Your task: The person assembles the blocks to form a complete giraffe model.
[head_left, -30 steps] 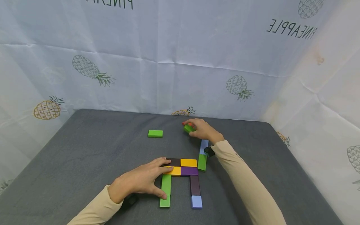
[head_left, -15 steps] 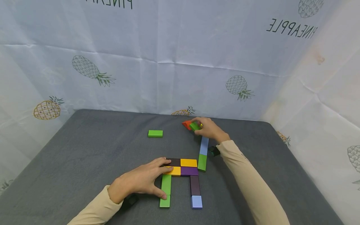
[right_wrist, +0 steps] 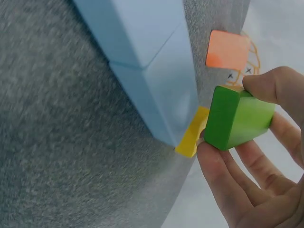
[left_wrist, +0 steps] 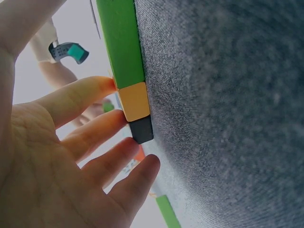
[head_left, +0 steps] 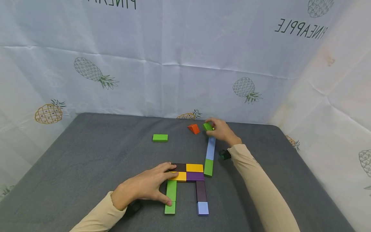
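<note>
My right hand [head_left: 222,131] pinches a green block [right_wrist: 240,118] between thumb and fingertips, near the far end of a row. That row has light blue blocks [head_left: 210,149] with a green block [head_left: 208,168] at the near end, and a yellow piece [right_wrist: 194,133] at the far end beside my fingertips. My left hand [head_left: 143,186] lies spread on the left side of a block layout. Its fingers touch a yellow block [left_wrist: 134,102] and a dark block [left_wrist: 142,130]; the thumb is at the left green leg [head_left: 171,190]. The hand covers part of these blocks.
An orange-red wedge [head_left: 193,129] lies left of my right hand, and a separate green block [head_left: 160,138] further left. The layout's right side has yellow [head_left: 194,168], purple [head_left: 195,176], dark [head_left: 201,191] and light blue [head_left: 203,208] blocks. A pineapple-print cloth [head_left: 174,90] hangs behind the table.
My right hand has carried the green block rightward, from in front of the orange-red wedge to the far end of the blue row, uncovering the wedge. My left hand has stayed put.
</note>
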{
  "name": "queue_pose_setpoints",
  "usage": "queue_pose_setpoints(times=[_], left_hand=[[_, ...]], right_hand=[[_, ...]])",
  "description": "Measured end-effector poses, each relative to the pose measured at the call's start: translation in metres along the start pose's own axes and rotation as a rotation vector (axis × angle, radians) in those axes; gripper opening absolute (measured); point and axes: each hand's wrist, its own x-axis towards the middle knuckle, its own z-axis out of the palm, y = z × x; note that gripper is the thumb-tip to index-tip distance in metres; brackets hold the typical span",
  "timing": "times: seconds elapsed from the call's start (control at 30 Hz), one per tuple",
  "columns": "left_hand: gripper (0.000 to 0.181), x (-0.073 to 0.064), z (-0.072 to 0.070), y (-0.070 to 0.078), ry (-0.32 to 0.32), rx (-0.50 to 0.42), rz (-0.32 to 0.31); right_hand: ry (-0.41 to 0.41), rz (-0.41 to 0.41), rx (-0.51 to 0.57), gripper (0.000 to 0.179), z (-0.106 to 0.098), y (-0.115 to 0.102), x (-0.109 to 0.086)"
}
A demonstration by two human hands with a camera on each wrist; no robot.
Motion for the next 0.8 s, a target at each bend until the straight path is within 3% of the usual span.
queue_pose_setpoints(times=[0.4,0.8], left_hand=[[0.084,-0.001,0.000,0.001,0.005,0.007,-0.001],[0.084,-0.001,0.000,0.000,0.000,0.000,-0.002]], right_hand=[[0.076,0.097,0.035,0.052,-0.002,0.017,0.000],[0.114,0.183,-0.002,0.054,-0.002,0.032,-0.004]])
